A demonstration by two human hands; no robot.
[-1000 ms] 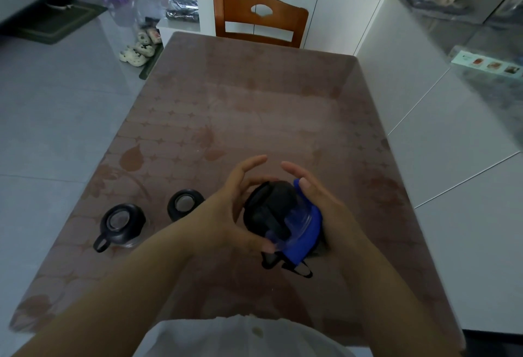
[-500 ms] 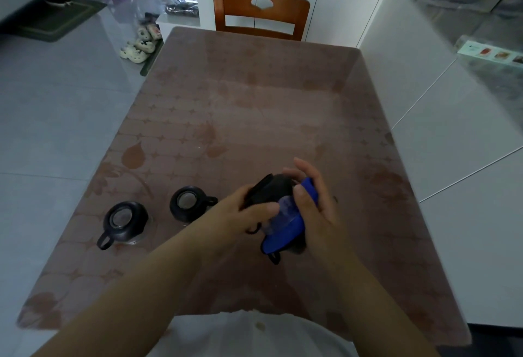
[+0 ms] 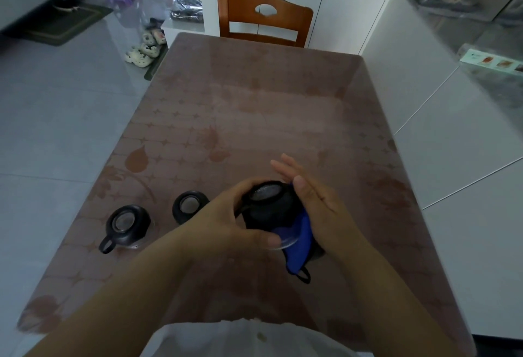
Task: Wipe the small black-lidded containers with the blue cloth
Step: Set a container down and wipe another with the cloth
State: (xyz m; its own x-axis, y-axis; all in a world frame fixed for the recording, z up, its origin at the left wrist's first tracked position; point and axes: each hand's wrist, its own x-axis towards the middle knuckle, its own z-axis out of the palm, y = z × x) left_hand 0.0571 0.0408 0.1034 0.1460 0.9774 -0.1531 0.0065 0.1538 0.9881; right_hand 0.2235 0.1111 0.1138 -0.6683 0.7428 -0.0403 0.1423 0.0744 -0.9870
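- Far-left container (image 3: 128, 225): stands upright on the table (image 3: 254, 107), near its left edge, black lid up, loop handle pointing toward the person. Nothing touches it. Whether it has been wiped cannot be told.
- Second container (image 3: 189, 207): stands upright just to the right of the first, apart from it. The left wrist hides its right side. It sits within easy reach — likely staged there for its turn.
- Left hand (image 3: 226, 223): closed around the held container (image 3: 268, 209), fingers curled over the lid's far edge and thumb pressed against the clear lower rim. This grip appears to serve as the fixture, steadying the container so the cloth can bear against it.
- Held container: lifted above the table in front of the person's chest, tilted with the lid facing up and away. It lies between the two hands, touching both the left hand and the cloth.
- Blue cloth (image 3: 298, 246): sandwiched between the container's right side and the right palm; its lower end hangs free below, with a dark loop at the tip.
- Right hand (image 3: 314, 201): open and flat, fingers extended, not gripping — the palm presses the cloth against the container, a posture suited to rubbing its wall.
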